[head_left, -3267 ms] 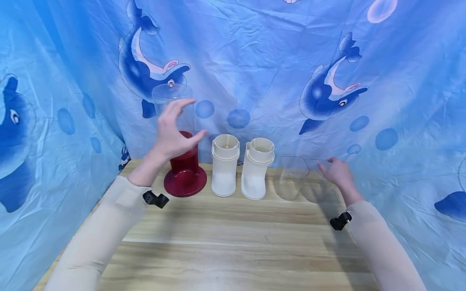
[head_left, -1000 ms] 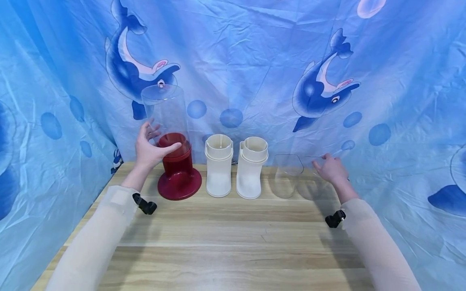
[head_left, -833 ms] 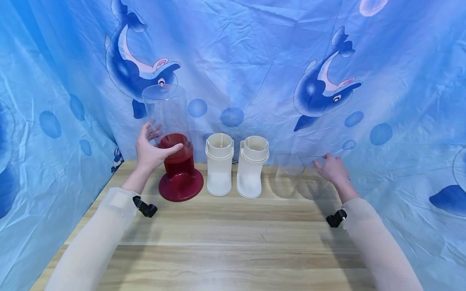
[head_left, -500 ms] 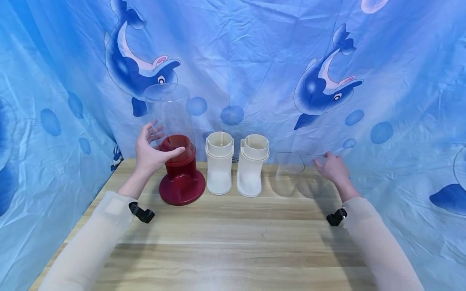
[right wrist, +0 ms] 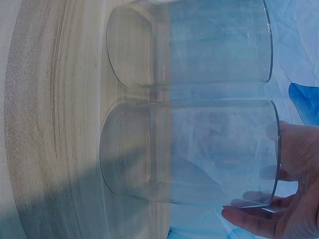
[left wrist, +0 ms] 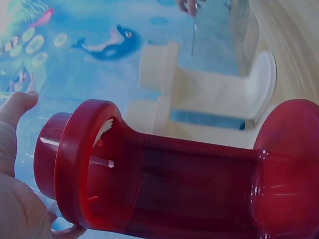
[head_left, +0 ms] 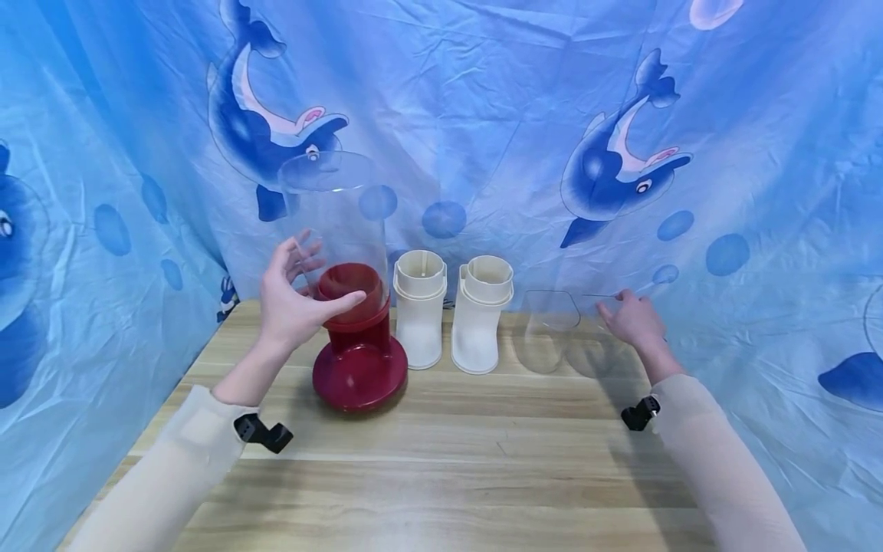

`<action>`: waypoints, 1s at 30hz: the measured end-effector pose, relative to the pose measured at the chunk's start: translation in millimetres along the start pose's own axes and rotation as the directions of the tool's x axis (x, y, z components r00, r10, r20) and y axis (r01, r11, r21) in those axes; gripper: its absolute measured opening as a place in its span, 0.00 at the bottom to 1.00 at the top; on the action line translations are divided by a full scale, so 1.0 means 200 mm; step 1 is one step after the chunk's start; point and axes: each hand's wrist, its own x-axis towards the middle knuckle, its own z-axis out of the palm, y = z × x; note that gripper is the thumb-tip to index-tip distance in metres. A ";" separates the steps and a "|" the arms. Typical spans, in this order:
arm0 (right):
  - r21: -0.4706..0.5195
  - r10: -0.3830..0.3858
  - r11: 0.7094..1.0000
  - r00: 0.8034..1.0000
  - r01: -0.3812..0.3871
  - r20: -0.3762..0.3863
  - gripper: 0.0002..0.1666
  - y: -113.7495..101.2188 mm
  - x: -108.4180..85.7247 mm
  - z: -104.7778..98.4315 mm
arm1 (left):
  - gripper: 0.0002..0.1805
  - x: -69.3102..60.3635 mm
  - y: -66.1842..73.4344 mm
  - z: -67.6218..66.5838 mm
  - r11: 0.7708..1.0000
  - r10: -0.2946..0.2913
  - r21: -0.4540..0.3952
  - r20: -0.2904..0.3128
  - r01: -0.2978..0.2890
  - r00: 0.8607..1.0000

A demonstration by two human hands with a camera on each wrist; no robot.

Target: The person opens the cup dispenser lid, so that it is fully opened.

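Note:
My left hand grips a clear cylinder seated upright in a red stand with a collar, a neck and a round foot. Thumb and fingers reach round the cylinder near the collar. The stand looks slightly raised, with shadow under its foot. In the left wrist view the red collar lies beside my palm. My right hand pinches the top rim of another clear cylinder, which stands on the table. A similar clear cylinder stands beside it, untouched.
Two white stands of boot-like shape, the second white stand close beside the first, are at the back middle of the wooden table. Blue curtain with dolphins hangs behind and at both sides.
My left hand has come down round the cylinder on the red stand. Both have since moved toward me and to the right. My right hand stays at its cylinder's rim.

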 end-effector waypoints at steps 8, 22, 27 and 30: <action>0.000 0.014 1.000 1.000 -0.014 -0.004 0.52 0.02 0.00 0.01 | 0.54 -0.11 0.10 0.07 0.996 0.053 -0.079 0.062 -0.048 0.997; -0.001 0.022 1.000 1.000 -0.022 -0.019 0.50 0.01 -0.01 0.01 | 0.59 -0.21 0.15 0.25 0.984 0.066 -0.172 0.133 -0.043 0.989; -0.004 0.022 1.000 1.000 -0.022 -0.017 0.48 0.00 -0.01 0.01 | 0.59 -0.25 0.15 0.30 0.978 0.052 -0.207 0.151 -0.020 0.987; -0.006 0.021 1.000 1.000 -0.021 -0.019 0.47 0.00 0.00 0.01 | 0.59 -0.27 0.15 0.33 0.978 0.050 -0.208 0.169 -0.015 0.984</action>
